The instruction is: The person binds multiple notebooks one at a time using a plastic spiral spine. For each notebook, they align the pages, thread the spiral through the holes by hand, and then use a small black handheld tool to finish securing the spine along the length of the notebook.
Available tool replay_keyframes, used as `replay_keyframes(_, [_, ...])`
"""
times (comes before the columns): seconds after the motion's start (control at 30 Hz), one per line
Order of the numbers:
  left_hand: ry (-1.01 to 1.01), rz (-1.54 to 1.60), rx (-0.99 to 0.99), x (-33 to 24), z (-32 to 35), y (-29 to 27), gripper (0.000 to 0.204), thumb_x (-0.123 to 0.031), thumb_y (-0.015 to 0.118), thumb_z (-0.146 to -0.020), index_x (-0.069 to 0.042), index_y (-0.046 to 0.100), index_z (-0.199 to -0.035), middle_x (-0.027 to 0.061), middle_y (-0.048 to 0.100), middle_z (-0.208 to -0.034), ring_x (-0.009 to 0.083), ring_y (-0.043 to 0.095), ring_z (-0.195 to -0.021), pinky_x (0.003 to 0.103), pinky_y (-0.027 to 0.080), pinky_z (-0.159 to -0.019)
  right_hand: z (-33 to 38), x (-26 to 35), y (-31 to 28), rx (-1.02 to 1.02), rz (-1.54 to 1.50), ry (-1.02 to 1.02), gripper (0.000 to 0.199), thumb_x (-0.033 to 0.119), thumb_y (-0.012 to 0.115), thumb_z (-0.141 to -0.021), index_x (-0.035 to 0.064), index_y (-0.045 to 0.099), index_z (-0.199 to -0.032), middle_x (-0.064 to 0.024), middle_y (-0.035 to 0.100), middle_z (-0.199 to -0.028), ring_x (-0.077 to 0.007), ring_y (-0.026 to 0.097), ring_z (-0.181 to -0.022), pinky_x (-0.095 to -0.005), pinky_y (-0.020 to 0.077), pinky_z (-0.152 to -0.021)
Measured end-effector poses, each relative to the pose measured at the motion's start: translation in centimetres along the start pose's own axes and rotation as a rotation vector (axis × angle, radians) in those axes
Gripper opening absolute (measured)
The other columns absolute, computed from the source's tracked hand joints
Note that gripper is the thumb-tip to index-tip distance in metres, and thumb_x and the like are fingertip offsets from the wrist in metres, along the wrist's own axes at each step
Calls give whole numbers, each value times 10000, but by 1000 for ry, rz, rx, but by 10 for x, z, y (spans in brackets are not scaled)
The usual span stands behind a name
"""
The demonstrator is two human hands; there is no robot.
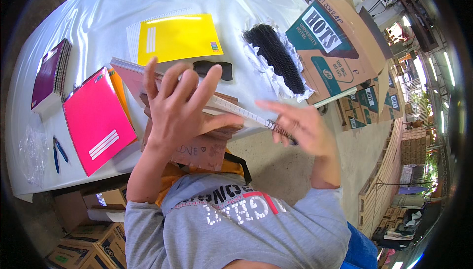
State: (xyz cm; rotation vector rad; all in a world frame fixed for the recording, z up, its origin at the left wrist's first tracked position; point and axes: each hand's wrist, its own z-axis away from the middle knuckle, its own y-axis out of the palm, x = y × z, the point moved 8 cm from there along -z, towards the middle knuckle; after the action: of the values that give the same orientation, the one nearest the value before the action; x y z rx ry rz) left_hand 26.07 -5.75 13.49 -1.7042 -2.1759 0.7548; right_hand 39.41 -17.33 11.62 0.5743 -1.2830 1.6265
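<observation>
A notebook's punched paper edge [236, 108] runs slantwise in front of me, above a brown wooden piece [204, 153] at the table's near edge. My left hand [182, 94] is over it, fingers spread and raised, thumb stretched along the paper edge. A dark spiral wire [282, 132] sticks out from the right end of that edge. My right hand [305, 127] is at this wire, its index finger pointing left and other fingers below. Motion blurs the right hand, so its grip on the wire is unclear. Part of a pale pink sheet [129, 74] shows behind my left hand.
Beyond lie a yellow notebook [182, 35], a black strip [225, 70] and black spiral wires [276, 57] on white paper. An open cardboard box [364, 67] stands right. Leftward are pink [93, 116] and purple notebooks [48, 77], blue-handled pliers [60, 152] and clear plastic [34, 156].
</observation>
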Motion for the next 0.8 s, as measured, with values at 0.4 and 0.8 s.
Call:
replay_keyframes(0.4, [-49,86,-9,-1,12,-6,486,-490,684,-662,-177,653,-1033,1,541,-813,203,522,-1096,497,143,-1068,-205,-80,27,-298,904,-446,538,50,527,-747,169,439,-1264,-133,521,-1154,-287,481,-1110,-443,401,-881])
replay_keyframes(0.8, [-196,266,-67,-17,13,9,445,-508,716,-617,-92,559,-601,89,536,-1084,254,481,-1137,433,75,-1077,-41,-2,-14,469,-641,-1176,175,90,602,-811,-34,612,-934,-251,602,-996,-347,604,-943,-488,485,-825])
